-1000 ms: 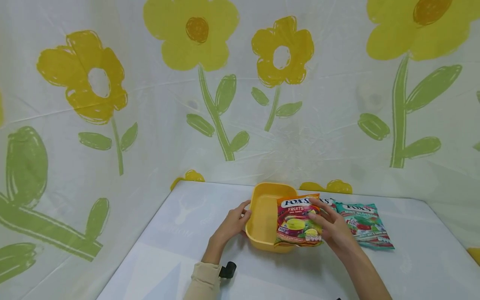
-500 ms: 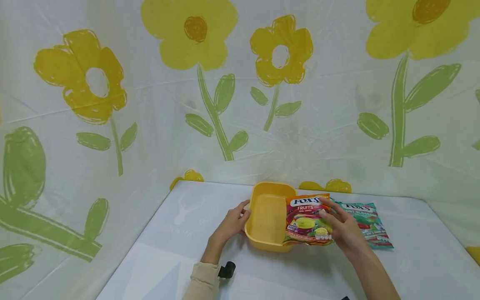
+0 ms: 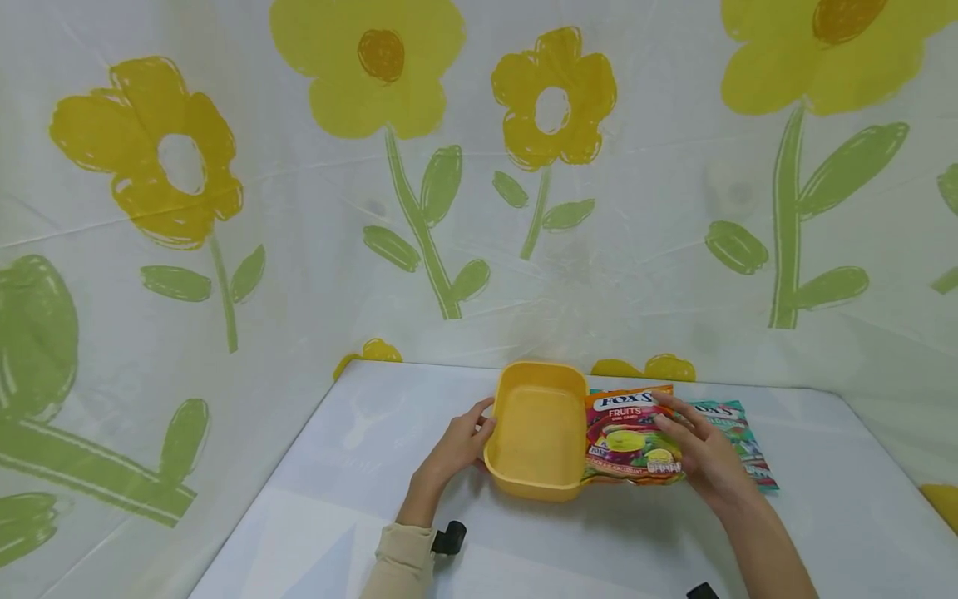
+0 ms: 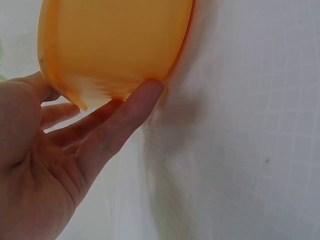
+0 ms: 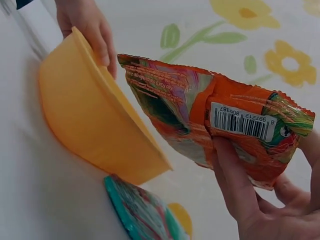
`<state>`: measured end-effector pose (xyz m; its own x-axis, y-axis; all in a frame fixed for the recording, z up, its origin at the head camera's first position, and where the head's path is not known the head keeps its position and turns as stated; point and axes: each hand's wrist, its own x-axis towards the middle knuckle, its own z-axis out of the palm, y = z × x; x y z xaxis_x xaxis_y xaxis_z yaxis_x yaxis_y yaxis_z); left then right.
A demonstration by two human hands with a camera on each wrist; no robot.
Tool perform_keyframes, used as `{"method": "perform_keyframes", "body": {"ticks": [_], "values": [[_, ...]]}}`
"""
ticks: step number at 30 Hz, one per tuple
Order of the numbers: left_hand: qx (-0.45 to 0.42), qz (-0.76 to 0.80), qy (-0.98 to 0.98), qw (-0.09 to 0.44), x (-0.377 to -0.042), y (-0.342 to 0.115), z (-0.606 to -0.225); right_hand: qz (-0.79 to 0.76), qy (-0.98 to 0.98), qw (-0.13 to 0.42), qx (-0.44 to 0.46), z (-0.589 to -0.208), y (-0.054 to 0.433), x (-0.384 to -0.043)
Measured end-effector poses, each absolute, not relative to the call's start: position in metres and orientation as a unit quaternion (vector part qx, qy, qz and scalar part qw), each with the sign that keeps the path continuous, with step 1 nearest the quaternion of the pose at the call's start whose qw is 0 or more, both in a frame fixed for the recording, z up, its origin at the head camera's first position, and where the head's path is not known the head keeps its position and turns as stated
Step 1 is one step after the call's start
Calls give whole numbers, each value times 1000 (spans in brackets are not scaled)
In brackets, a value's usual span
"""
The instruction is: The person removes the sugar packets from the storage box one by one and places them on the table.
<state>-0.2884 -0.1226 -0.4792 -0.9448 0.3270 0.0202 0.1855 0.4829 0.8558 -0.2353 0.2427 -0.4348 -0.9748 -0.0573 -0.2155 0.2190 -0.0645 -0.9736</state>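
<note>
A yellow plastic tub [image 3: 535,441] stands at the back of the table, its inside bare. My left hand [image 3: 458,441] grips the tub's left side; in the left wrist view its fingers [image 4: 120,122] lie along the wall and underside. Just right of the tub, my right hand [image 3: 707,453] holds a Fox's Fruits candy bag [image 3: 632,437] up above the table, front towards the head camera. The right wrist view shows the orange back of this bag with a barcode, pinched between thumb and fingers. A teal Fox's candy bag [image 3: 744,441] lies behind the right hand, partly hidden.
Another teal edge [image 3: 596,391] peeks out behind the raised bag. A flower-printed cloth [image 3: 636,316] hangs close behind the table's back edge [image 3: 434,366] and along the left.
My right hand has carried the Fox's Fruits bag to the right, from over the tub's right part to beside it. The left hand stays on the tub. The head view has shifted slightly.
</note>
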Motion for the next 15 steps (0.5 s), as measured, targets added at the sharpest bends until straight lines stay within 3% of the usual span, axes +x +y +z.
{"method": "perform_keyframes", "body": {"ticks": [15], "values": [[153,473,865,66,-287,-121,-478,-717,689,102,28,-431,272,-234]]}}
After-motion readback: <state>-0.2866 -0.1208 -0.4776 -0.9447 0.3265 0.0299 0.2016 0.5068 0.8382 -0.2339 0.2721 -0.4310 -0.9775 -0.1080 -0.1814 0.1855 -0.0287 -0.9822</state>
